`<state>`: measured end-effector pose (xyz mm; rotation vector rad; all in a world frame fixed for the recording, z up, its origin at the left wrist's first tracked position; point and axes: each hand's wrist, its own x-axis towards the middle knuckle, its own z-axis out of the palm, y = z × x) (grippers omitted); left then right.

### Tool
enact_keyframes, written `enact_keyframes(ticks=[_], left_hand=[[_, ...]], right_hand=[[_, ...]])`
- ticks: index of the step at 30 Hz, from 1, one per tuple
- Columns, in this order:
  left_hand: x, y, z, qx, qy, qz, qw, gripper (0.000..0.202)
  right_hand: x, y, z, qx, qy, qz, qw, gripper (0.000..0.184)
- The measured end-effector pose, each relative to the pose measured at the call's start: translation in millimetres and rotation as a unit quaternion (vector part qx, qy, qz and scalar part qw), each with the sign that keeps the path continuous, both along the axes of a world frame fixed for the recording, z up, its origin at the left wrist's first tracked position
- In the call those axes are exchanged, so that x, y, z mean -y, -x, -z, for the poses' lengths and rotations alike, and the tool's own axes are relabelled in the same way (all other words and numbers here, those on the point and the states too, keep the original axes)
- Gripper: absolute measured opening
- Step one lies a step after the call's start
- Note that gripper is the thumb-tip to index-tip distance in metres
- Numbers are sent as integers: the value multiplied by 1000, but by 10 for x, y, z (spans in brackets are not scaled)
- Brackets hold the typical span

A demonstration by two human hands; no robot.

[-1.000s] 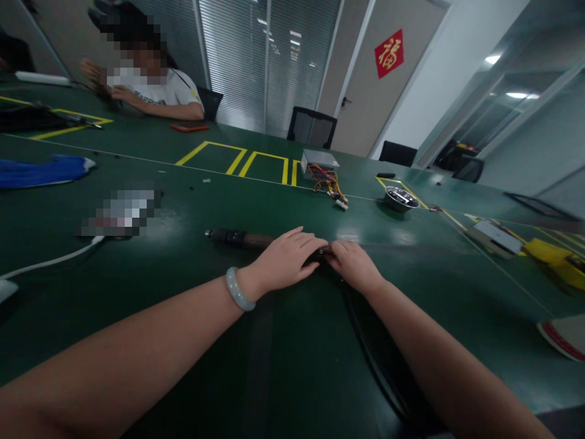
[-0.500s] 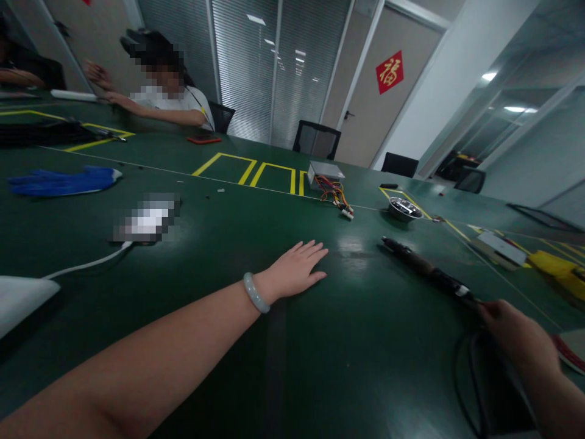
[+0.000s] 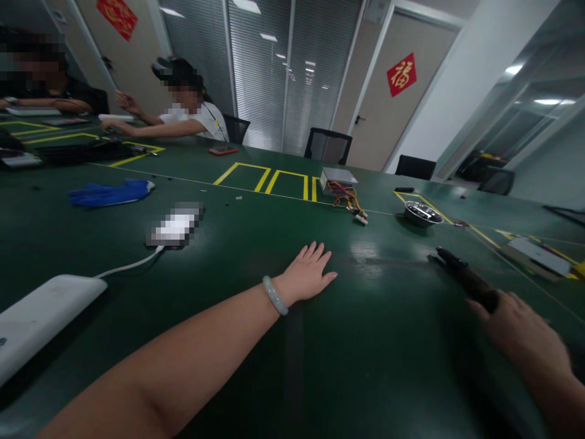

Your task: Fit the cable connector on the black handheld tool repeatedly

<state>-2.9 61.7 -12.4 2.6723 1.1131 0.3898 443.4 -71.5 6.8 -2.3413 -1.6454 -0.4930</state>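
Observation:
My left hand (image 3: 308,273) lies palm down on the green table (image 3: 365,366), fingers spread, holding nothing. A pale bangle (image 3: 275,296) circles its wrist. On the right, my right hand (image 3: 525,323) is wrapped round the rear part of a black electric screwdriver (image 3: 475,285), whose tip points away and to the left. The hand is a little blurred, and its fingers hide the tool's back end. Ahead of my left hand stands a metal power supply unit (image 3: 338,179) with coloured wires (image 3: 347,198) trailing from it.
A shiny metal bowl (image 3: 423,213) stands beyond the screwdriver. On the left lie a blue glove (image 3: 112,192), a phone (image 3: 176,227) and a white power bank (image 3: 55,317) joined by a cable. Two people (image 3: 192,116) sit across the table. A pale box (image 3: 539,256) lies at the right.
My right hand has moved from the cord end of the electric screwdriver onto its body. The screwdriver has shifted right. The view has turned slightly left; my left hand stays flat on the table.

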Motion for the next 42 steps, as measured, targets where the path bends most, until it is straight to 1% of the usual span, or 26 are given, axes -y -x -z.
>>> enact_keyframes(ticks=[1, 2, 4, 6, 7, 9, 10, 12, 14, 16, 21, 26, 31, 33, 35, 36, 37, 39, 41, 42], left_hand=[[4, -3, -11, 0, 3, 7, 1000, 65], [7, -9, -16, 1, 2, 21, 1000, 64], [14, -29, -5, 5, -11, 64, 998, 60], [23, -51, 26, 3, -34, 99, 995, 57], [28, -59, 43, -2, -48, 108, 993, 55], [36, -64, 71, -19, -87, 129, 988, 54], [37, -62, 79, -30, -108, 147, 983, 55], [35, -50, 86, -53, -144, 185, 971, 56], [26, -39, 89, -67, -164, 202, 963, 56], [13, -34, 97, -67, -174, 199, 962, 55], [-5, -42, 127, -59, -184, 203, 960, 53], [-2, -45, 120, -58, -178, 201, 962, 52], [1, -48, 98, -52, -151, 200, 967, 51], [5, -53, 80, -48, -123, 193, 972, 51], [9, -56, 58, -28, -85, 170, 981, 53], [9, -56, 46, -15, -64, 157, 985, 55], [9, -54, 35, -3, -44, 146, 988, 57], [5, -45, 15, 10, -10, 139, 990, 62], [0, -32, -1, 9, 14, 146, 989, 64], [-1, -26, -8, 8, 22, 148, 989, 65]], right_hand=[[-137, 271, -35, -7, 27, -13, 1000, 75], [-269, 568, -68, -20, 54, -58, 997, 73], [-496, 1192, -118, -41, 61, -165, 984, 68], [-654, 1770, -127, -61, 90, -274, 956, 65], [-707, 2016, -113, -68, 108, -326, 937, 66], [-767, 2393, -51, -73, 142, -413, 897, 69], [-780, 2521, -10, -72, 154, -442, 881, 72], [-786, 2667, 69, -71, 168, -470, 864, 78], [-781, 2704, 124, -76, 170, -471, 862, 80], [-779, 2687, 148, -83, 171, -469, 862, 79], [-789, 2649, 150, -90, 171, -466, 863, 79], [-807, 2648, 154, -97, 177, -465, 862, 80], [-778, 2648, 131, -110, 183, -465, 859, 77], [-768, 2645, 117, -114, 182, -469, 857, 72], [-792, 2602, 91, -113, 170, -462, 863, 67], [-823, 2549, 70, -109, 156, -446, 875, 65], [-864, 2466, 43, -103, 134, -417, 893, 65], [-965, 2186, -23, -86, 74, -321, 940, 68], [-1043, 1739, -85, -57, 8, -195, 979, 76], [-1056, 1460, -104, -40, -21, -130, 991, 80]])
